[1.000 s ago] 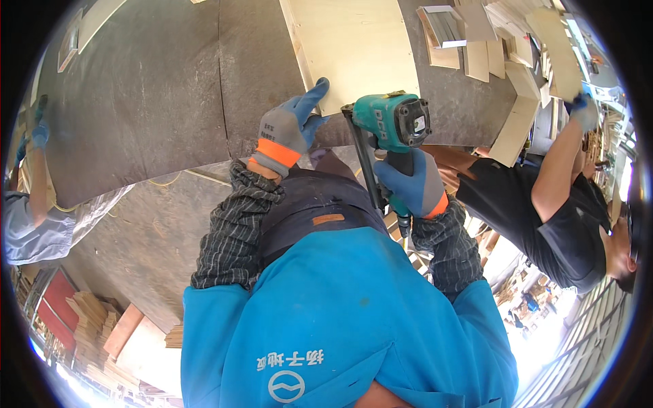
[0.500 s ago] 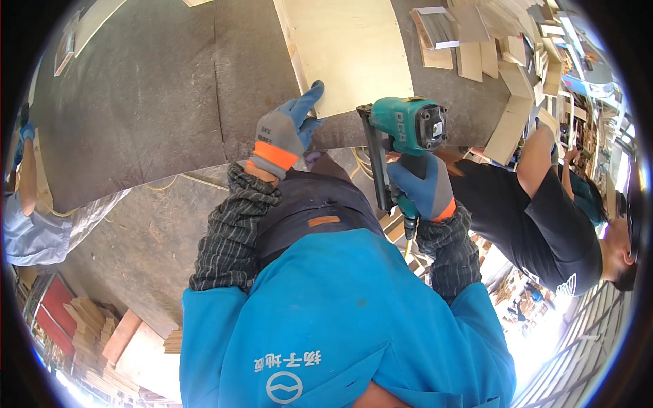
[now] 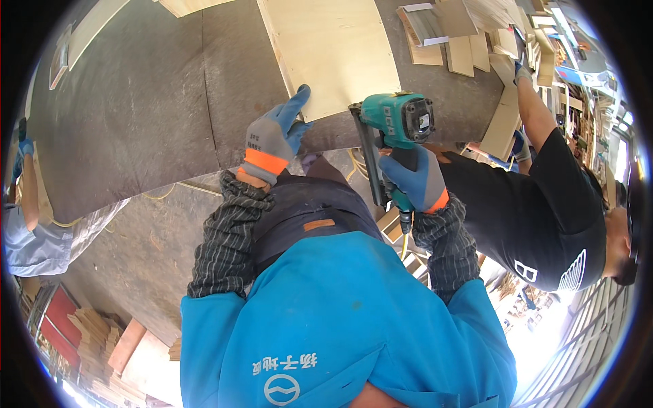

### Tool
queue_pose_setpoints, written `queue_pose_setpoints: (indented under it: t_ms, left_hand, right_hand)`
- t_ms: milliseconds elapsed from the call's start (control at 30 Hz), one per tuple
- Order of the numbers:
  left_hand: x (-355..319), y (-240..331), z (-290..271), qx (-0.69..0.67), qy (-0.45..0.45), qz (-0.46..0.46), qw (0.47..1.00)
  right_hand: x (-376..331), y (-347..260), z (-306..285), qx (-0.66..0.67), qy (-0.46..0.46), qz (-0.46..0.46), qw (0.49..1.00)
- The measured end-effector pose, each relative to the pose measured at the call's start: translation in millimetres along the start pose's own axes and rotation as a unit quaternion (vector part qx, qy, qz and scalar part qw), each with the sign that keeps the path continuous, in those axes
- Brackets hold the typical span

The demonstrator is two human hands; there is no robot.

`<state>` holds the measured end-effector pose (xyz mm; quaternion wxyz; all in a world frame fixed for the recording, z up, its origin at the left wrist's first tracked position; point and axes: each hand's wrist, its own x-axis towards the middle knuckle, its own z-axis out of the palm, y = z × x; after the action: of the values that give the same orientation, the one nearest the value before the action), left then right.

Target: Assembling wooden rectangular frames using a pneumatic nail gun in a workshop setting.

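Right hand (image 3: pixel 416 178) fingers grip nail gun (image 3: pixel 393 122).

Dark grey tabletop (image 3: pixel 136 115), dusty concrete floor (image 3: pixel 143 251), stacked wood offcuts (image 3: pixel 88 340) lower left, bright daylight at right.

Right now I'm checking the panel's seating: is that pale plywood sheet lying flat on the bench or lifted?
Flat. The plywood sheet lies flush on the dark bench, with the left hand pressing its near edge.

Co-worker in black shirt (image 3: pixel 544 211), scattered wood offcuts (image 3: pixel 469 51)
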<state>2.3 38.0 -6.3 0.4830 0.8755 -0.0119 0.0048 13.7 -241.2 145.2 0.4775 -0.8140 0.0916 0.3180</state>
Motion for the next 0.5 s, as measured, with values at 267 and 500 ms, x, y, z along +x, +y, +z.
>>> queue_pose_setpoints:
  t_ms: [267, 500]
  left_hand:
    - [-1, -5, 2, 0.000, 0.002, 0.005, 1.000]
    - [-1, -2, 2, 0.004, 0.015, 0.018, 1.000]
  right_hand:
    - [-5, 8, -14, 0.082, 0.029, 0.011, 0.996]
    - [0, 15, -26, 0.120, 0.031, 0.038, 0.992]
